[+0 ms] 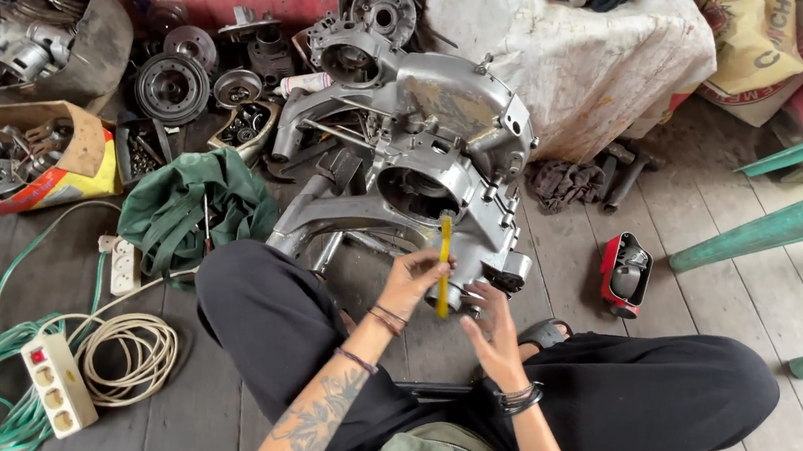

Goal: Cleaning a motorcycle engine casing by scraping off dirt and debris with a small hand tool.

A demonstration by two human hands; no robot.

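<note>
While the long yellow plastic-handled tool (442,263) stands upright against the bare silver aluminium engine casing (424,153) on the plank floor, the left hand (410,276) grips its handle to steady it. The right hand (492,330) sits half-curled by its lower end, seemingly bracing the tip; whether it grips is unclear. A small red tin (624,274) lies nearby.

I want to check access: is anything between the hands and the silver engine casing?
Nothing visible. The left hand holds a yellow-handled tool against the silver metal engine casing; the right hand is at its lower edge.
</note>
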